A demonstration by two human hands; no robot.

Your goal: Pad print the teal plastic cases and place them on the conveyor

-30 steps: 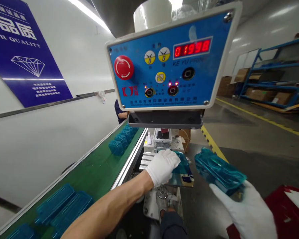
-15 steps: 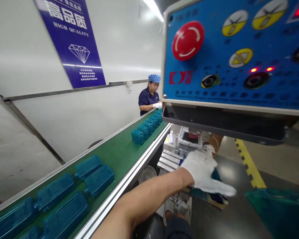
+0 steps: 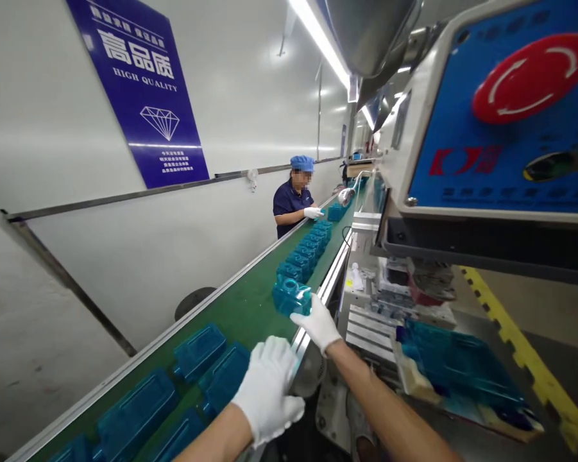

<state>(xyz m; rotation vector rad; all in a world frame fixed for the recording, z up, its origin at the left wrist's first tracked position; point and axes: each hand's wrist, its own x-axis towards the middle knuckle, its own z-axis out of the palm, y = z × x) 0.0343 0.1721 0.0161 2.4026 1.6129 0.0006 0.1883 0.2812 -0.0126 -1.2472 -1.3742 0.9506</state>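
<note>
my right hand reaches out over the near edge of the belt, its gloved fingers together against the lower right end of a teal plastic case. i can't tell whether it's gripping the case or only touching it. the case sits on the green conveyor belt, just beside the metal rail. my left hand is gloved too, curled half closed by the rail at the bottom of the frame, right next to flat teal cases. i can't tell if it holds anything. a line of teal cases runs up the belt toward a co-worker in a blue cap and white gloves. at right, a teal tray lies under the blue control panel, and a blue banner hangs upper left.
</note>
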